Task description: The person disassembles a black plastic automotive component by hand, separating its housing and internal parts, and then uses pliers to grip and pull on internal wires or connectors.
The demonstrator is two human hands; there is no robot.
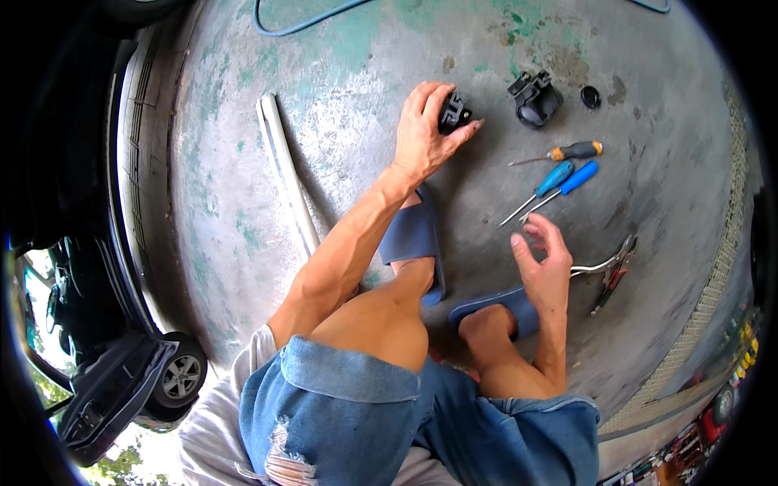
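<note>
My left hand (427, 130) is wrapped round a black moulded part (455, 113), thumb on its near side and fingers over the top. What the part belongs to I cannot make out. My right hand (545, 263) hovers with thumb and fingers apart and nothing between them. Just beyond its fingertips is the tip of a bright-blue-handled tool (579, 178). A teal-handled screwdriver (553, 180) lies beside that tool. Farther off is an orange-and-black-handled screwdriver (575, 151). Right of the hand rests a pair of pliers (620, 263) with a silver handle.
On the concrete floor (340, 105) sit a larger black housing (536, 101) and a round black cap (591, 97). A long pale strip (285, 170) lies left of my arm. A blue hose (304, 26) curves at the far edge. A car wheel (180, 374) shows lower left.
</note>
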